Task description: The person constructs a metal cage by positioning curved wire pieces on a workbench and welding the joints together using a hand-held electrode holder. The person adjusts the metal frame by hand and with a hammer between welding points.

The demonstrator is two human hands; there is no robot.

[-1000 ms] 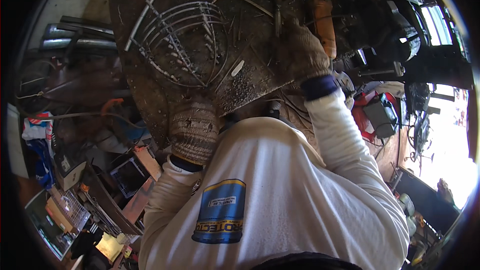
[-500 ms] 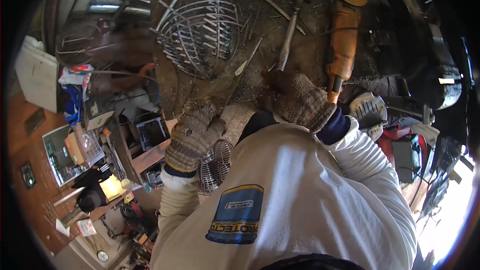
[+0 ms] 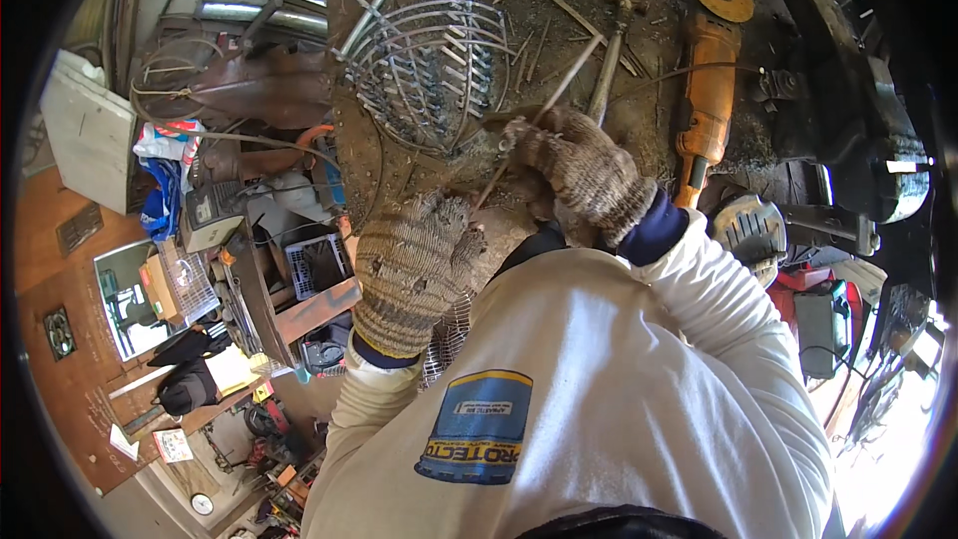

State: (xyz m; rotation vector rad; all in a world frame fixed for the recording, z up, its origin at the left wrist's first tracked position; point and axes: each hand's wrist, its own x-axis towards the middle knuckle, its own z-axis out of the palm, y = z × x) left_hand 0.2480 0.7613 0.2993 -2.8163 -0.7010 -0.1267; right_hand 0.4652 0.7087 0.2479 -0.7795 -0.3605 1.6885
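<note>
The gloves [image 3: 404, 274] are showing rough, knitted cloth; the rod [image 3: 571, 78] is looking matt. Upper centre, bare metal is gleaming on the wire frame [image 3: 429, 70]; the bench [image 3: 654, 115] is looking gritty and dull.

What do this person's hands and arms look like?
The left hand and right hand wear coarse knitted gloves in mottled brown and grey, stained dark in places; the left has a yellowish hem. Dark blue cuffs show at the wrists, below long, loose, off-white sleeves.
</note>
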